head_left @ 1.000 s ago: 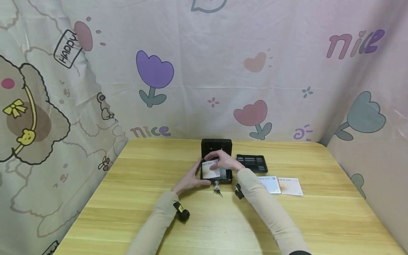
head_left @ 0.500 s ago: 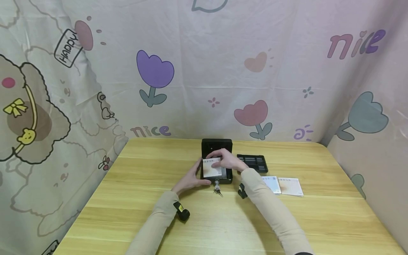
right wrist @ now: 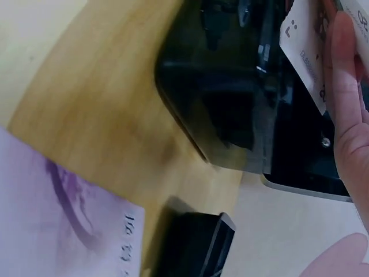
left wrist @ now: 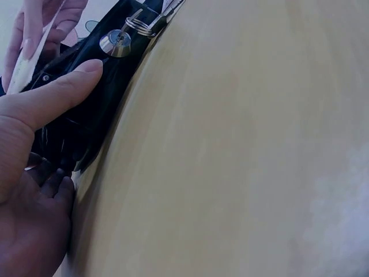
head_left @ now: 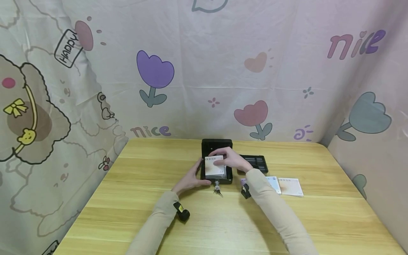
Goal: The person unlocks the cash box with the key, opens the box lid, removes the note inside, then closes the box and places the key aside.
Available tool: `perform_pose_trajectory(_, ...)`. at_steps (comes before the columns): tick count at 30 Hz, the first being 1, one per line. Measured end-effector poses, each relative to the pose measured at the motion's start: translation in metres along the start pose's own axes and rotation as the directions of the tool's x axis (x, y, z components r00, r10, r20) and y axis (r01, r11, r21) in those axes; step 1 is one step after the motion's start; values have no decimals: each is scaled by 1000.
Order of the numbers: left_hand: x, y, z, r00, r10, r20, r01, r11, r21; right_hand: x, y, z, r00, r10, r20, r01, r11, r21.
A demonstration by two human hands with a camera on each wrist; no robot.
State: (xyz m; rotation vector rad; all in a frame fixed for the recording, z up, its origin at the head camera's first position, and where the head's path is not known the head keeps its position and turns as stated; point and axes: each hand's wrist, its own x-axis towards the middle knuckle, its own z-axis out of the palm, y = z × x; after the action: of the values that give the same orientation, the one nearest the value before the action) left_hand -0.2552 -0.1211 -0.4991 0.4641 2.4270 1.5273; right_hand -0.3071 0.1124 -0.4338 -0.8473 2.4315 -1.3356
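A black cash box stands with its lid raised, and keys hang from the lock at its front. My left hand grips the box's front left corner; in the left wrist view its thumb lies against the front wall and the other fingers are at the side. Over the open box my right hand pinches banknotes by their right side. The right wrist view has these notes tilted between the fingers, partly cut off by the frame. Most of the box's inside is hidden by the notes.
Right of the box lies a black coin tray with compartments. In front of it are blue banknotes and tan banknotes. A purple banknote is mostly hidden under the right forearm in the head view. A printed cloth hangs behind the table.
My right hand has shifted up and to the right with the banknotes, and more of the purple note shows beside the wrist. The left hand and the box stay put.
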Motion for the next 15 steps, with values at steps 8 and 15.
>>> perform_pose_trajectory(8,0,0,0,1000,9,-5,-9,1000,-11,-9,-6,-12,1000,-3,12,2,999,34)
perform_pose_trajectory(15,1,-2,0,1000,5,-14,-4,1000,20,-20,-7,-22,999,22,37,-24,999,49)
